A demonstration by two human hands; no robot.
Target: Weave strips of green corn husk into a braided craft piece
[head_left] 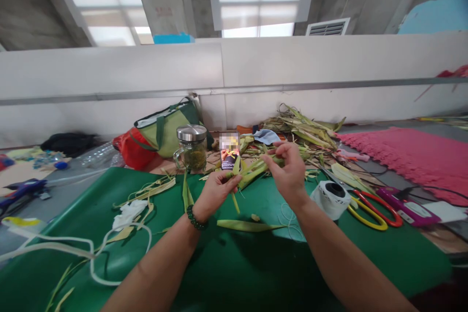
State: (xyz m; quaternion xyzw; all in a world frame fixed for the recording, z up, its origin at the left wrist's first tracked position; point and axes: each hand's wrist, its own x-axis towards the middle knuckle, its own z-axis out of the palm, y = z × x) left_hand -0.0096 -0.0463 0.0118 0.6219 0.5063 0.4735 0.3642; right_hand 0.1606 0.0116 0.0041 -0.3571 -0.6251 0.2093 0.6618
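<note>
Yellowish green runs along the husk [256,171] between the left fingers [229,184] and the right fingers [278,150]; dark green beads make up the bracelet [196,218] just behind the left ones. Below them I see the glossy deep green cover [252,258]. Beyond the fingers, the jar [194,154] is silver on top and olive within, the pile [307,129] mixed straw, green and brown. Left of them, the bag [157,136] is lime with dark green straps, the sack [135,150] bright red, the tubing [73,249] white. To their right come a white roll [323,200] with a black core, scissors [385,222] with yellow and red handles, and a plain pink cloth [402,158].
</note>
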